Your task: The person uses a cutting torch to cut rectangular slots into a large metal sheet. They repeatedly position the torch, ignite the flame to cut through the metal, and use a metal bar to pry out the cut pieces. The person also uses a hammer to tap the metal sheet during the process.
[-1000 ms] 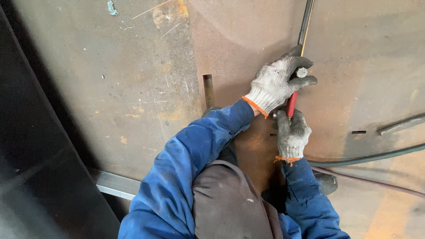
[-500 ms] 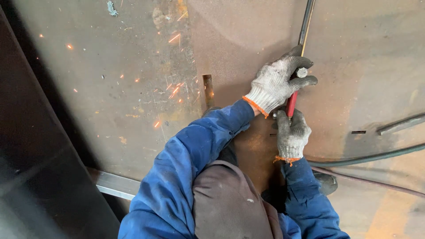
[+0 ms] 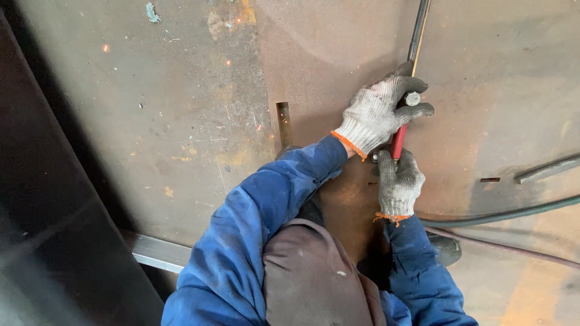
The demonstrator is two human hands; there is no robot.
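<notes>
My left hand (image 3: pixel 380 115), in a grey knit glove with an orange cuff, is closed around the upper part of a long torch-like tool (image 3: pixel 399 140) that has a red grip. A thin metal tube (image 3: pixel 418 33) of the tool runs up and off the top edge. Just below, my gloved right hand (image 3: pixel 399 181) grips the tool's lower end. Both hands hold it against a rusty steel plate (image 3: pixel 181 121). A narrow cut slot (image 3: pixel 283 124) is in the plate left of my left wrist. A few sparks glow on the plate at the left.
A dark hose (image 3: pixel 513 211) runs across the plate at the right, and a bent metal bar (image 3: pixel 547 169) lies above it. A small slot (image 3: pixel 489 179) sits near that bar. A bright steel edge (image 3: pixel 157 253) and a dark slanted beam (image 3: pixel 54 229) are at the lower left.
A burst of sparks flew across the plate to the left half a second ago; only a few remain now. Both hands have stayed on the tool in about the same place.
</notes>
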